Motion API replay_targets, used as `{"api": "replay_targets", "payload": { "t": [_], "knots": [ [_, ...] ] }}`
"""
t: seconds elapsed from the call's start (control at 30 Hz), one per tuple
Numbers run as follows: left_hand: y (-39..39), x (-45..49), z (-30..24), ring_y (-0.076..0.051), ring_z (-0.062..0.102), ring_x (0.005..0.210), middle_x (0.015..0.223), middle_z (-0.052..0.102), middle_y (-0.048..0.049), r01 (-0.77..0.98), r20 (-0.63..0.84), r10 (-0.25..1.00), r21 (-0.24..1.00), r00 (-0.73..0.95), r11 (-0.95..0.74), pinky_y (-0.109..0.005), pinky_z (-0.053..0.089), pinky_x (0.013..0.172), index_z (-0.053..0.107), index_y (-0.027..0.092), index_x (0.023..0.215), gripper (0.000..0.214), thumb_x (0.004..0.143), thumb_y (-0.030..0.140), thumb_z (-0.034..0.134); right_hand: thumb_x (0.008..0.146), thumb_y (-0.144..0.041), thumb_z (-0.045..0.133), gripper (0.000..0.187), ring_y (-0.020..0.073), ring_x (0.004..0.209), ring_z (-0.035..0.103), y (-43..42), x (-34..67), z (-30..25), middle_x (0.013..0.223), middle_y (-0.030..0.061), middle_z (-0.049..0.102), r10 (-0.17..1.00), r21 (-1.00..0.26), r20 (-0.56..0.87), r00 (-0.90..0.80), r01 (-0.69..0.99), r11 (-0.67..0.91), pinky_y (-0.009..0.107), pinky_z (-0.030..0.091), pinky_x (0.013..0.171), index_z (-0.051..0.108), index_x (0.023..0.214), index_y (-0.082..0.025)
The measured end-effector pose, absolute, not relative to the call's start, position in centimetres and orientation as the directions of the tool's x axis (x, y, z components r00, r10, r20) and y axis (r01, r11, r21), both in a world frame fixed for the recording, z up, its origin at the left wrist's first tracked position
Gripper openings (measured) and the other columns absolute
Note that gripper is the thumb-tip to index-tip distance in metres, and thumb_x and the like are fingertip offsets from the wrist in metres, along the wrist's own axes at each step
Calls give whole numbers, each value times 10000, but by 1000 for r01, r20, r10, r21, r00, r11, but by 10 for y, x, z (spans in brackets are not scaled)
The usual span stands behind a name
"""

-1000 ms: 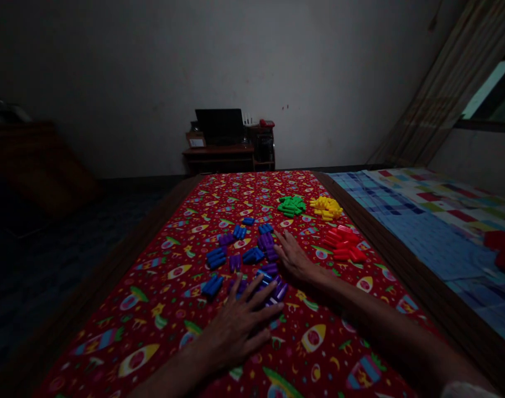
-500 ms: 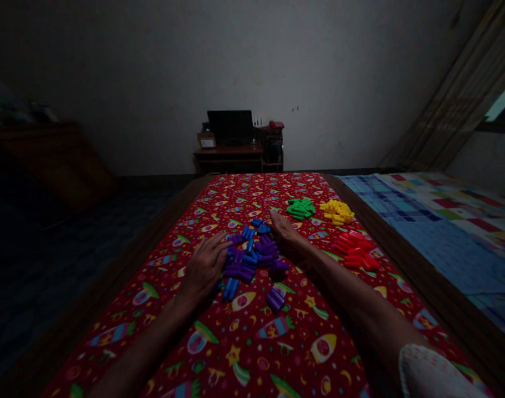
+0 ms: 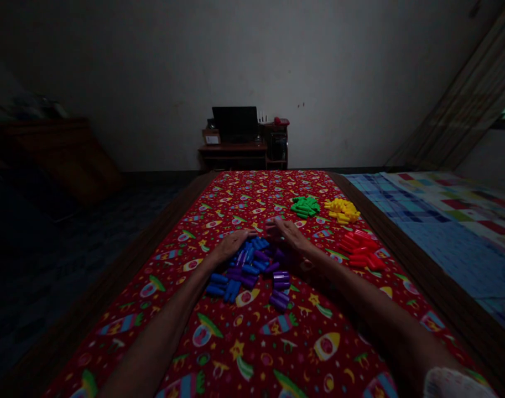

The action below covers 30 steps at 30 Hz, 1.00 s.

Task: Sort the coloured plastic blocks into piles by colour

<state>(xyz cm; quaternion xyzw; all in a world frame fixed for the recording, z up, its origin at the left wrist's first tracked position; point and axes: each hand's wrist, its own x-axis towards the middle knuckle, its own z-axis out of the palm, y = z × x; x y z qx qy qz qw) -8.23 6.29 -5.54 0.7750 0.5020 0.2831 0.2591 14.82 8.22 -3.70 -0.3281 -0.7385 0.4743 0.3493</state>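
Note:
A mixed pile of blue plastic toy pieces and purple plastic toy pieces lies on a red patterned cloth. My left hand rests along the pile's far left side, fingers stretched out and pointing away to the right. On the far right side, my right hand is held edge-on beside the pieces, its fingers extended toward the left hand. A gap separates the fingertips of the two hands. Neither hand grips a piece. Some pieces near the palms are partly hidden or in shadow.
Beyond my right hand are separate heaps of green pieces, yellow pieces and red pieces. The cloth covers a long table with brown edges. A bed adjoins on the right; a desk with a monitor stands against the wall.
My left hand has moved forward and right, from the pile's left side to its far side. The right hand has come slightly nearer. The pieces have shifted closer together at the far end.

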Motion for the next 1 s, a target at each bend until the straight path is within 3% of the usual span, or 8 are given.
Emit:
{"api": "replay_targets", "payload": {
  "t": [0.17,0.27,0.37,0.47,0.6,0.77,0.87,1.0],
  "knots": [
    [48,-81,-48,-218,641,1039,1072,723,-70,670,189,935,656,301,-348,-352,461,974,717,179,1017,547,908,487,278,852,-478,575,406,214,899,624,44,191,-31,1013,75,689,702,-669,217,-678,420,613,316,475,781,667,1112,-180],
    [44,-82,-47,-218,641,1029,1072,722,-63,678,197,939,652,281,-339,-345,469,956,717,189,1022,529,907,477,290,871,-303,547,263,176,813,588,30,192,-26,926,79,670,644,-515,223,-732,472,715,266,430,712,669,1044,-147],
    [43,-84,-49,-217,639,1037,1096,716,-56,669,206,932,652,297,-357,-341,466,956,713,201,1045,517,915,472,292,838,-192,499,186,125,652,515,32,190,-23,760,39,625,674,-469,224,-704,529,707,228,355,599,669,876,-126],
    [43,-86,-51,-217,633,1056,1115,709,-53,662,204,927,653,314,-368,-341,461,964,709,205,1062,510,923,470,296,841,-226,469,217,97,561,454,46,197,-22,639,-8,565,757,-535,246,-606,566,627,217,289,540,646,758,-131],
    [41,-85,-51,-226,631,1060,1112,709,-69,661,203,938,667,282,-344,-352,468,960,712,191,1050,510,912,489,321,861,-255,436,267,109,586,489,71,220,-27,637,-10,580,843,-575,317,-434,618,535,218,289,550,633,721,-141],
    [39,-83,-48,-230,631,1054,1101,713,-77,649,201,939,680,281,-340,-364,467,961,713,187,1039,499,906,491,341,882,-266,450,253,188,749,564,82,236,-34,843,104,665,842,-392,428,-328,772,500,277,381,673,660,860,-127],
    [39,-83,-46,-229,630,1057,1106,712,-70,655,202,938,673,282,-342,-362,469,959,714,199,1038,498,906,496,335,894,-256,470,232,198,817,580,70,224,-38,927,128,670,797,-321,448,-405,759,566,289,400,731,660,951,-134],
    [39,-83,-47,-231,632,1051,1110,710,-67,663,205,935,662,289,-350,-368,475,953,712,206,1040,499,906,501,333,874,-312,576,174,172,769,572,45,202,-52,860,86,662,721,-276,258,-642,667,692,261,390,685,657,918,-164]
  ]
}}
